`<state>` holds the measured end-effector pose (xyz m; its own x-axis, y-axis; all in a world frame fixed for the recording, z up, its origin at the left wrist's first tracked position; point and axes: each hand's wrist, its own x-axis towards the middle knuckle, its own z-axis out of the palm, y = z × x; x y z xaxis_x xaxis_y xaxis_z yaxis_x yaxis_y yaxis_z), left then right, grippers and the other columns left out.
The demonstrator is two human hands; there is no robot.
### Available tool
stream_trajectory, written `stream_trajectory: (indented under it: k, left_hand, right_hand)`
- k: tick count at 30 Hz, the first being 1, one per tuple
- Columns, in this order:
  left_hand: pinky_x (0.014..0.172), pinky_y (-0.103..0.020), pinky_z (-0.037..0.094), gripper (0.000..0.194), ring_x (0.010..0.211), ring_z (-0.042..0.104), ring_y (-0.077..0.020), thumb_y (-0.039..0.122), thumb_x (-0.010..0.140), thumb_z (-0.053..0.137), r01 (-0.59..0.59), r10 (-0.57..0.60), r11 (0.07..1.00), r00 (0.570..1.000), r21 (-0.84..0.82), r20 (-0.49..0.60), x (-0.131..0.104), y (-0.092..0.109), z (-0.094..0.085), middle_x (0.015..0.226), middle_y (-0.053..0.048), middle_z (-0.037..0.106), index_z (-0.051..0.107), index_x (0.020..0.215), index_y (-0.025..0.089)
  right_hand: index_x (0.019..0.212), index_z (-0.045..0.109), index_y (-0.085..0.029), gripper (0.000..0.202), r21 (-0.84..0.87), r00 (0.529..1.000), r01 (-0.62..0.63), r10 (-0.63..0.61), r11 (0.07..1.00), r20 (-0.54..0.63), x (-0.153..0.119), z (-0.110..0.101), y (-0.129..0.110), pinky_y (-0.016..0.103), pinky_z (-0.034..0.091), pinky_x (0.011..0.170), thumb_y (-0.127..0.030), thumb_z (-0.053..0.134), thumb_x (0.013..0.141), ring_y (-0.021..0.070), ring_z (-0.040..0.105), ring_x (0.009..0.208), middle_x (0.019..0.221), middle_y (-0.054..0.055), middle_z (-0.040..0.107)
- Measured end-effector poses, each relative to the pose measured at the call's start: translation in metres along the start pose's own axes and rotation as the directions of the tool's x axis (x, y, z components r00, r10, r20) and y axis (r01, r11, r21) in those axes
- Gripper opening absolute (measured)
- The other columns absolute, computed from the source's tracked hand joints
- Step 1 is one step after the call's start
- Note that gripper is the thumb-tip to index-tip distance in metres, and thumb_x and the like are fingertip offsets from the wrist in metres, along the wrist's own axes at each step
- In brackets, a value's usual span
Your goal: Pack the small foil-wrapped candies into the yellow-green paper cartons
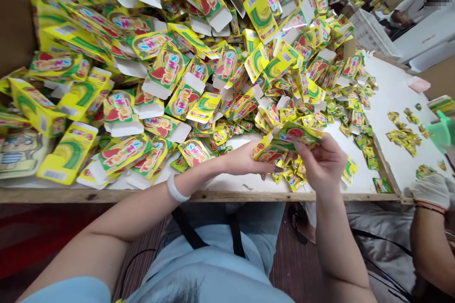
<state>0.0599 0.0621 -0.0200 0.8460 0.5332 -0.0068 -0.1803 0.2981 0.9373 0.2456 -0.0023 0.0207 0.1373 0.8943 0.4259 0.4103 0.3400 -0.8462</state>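
The right grip (325,165) pinches a green sachet (293,131) between thumb and fingers, beside the small carton (263,148) that the left grip (239,158) clasps. Both sit just inside the desk's (220,182) near wooden edge (227,196); piled boxes (159,57) crowd beyond. The left forearm (142,208) slants in; the right forearm (330,232) rises steeply.

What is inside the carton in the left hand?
A green packet, pinched by the right hand, overlaps the carton in view; whatever is inside is covered and cannot be seen.
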Motion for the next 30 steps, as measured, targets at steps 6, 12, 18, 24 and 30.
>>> stream_trajectory:
  k: [6, 12, 18, 24, 30]
  left_hand:
    - [0.059, -0.022, 0.048, 0.03, 0.063, 0.055, -0.0107, 0.03, 0.072, 0.078, -0.044, 0.046, 0.98, 0.999, 0.194, -0.007, -0.003, -0.002, 0.0, 0.073, 0.004, 0.059, 0.057, 0.091, 0.017]
    - [0.059, -0.022, 0.047, 0.024, 0.063, 0.055, -0.0111, 0.029, 0.076, 0.073, -0.029, 0.011, 0.952, 0.998, 0.306, 0.06, -0.001, -0.004, 0.001, 0.071, 0.004, 0.058, 0.057, 0.088, 0.016]
    - [0.058, -0.021, 0.045, 0.017, 0.064, 0.058, -0.0126, 0.026, 0.08, 0.066, -0.032, 0.002, 0.904, 0.997, 0.425, 0.072, -0.001, -0.01, -0.001, 0.075, 0.0, 0.065, 0.06, 0.093, 0.017]
    - [0.053, -0.02, 0.046, 0.01, 0.057, 0.06, -0.012, 0.024, 0.079, 0.066, 0.018, -0.054, 0.918, 0.995, 0.397, 0.08, -0.003, -0.007, -0.004, 0.068, 0.002, 0.064, 0.062, 0.086, 0.017]
    - [0.051, -0.021, 0.051, 0.013, 0.051, 0.06, -0.011, 0.023, 0.077, 0.07, 0.127, -0.16, 0.978, 0.966, 0.165, 0.205, -0.005, 0.001, -0.002, 0.064, 0.002, 0.064, 0.062, 0.085, 0.017]
  right_hand:
    - [0.099, 0.067, -0.022, 0.009, -0.314, 0.947, 0.127, -0.021, 0.941, 0.321, 0.009, -0.009, -0.025, 0.031, 0.054, 0.069, -0.023, 0.058, 0.094, 0.0202, 0.065, 0.088, 0.102, 0.009, 0.065]
    - [0.09, 0.067, -0.02, 0.018, -0.434, 0.783, 0.245, 0.087, 0.867, 0.616, 0.025, -0.025, -0.042, 0.027, 0.046, 0.064, -0.022, 0.051, 0.098, 0.0168, 0.059, 0.073, 0.081, 0.004, 0.061]
    - [0.095, 0.071, -0.02, 0.02, -0.509, 0.772, 0.273, 0.13, 0.816, 0.622, 0.026, -0.027, -0.032, 0.027, 0.045, 0.062, -0.021, 0.051, 0.097, 0.0171, 0.06, 0.071, 0.079, 0.004, 0.062]
    - [0.114, 0.07, -0.024, 0.025, -0.464, 0.763, 0.316, 0.069, 0.828, 0.642, 0.017, -0.021, -0.046, 0.026, 0.05, 0.066, -0.021, 0.05, 0.099, 0.0173, 0.065, 0.077, 0.089, 0.006, 0.067]
    - [0.124, 0.064, -0.026, 0.029, -0.348, 0.796, 0.293, -0.025, 0.89, 0.605, 0.011, -0.031, -0.044, 0.026, 0.056, 0.072, -0.02, 0.05, 0.099, 0.017, 0.069, 0.085, 0.099, 0.005, 0.072]
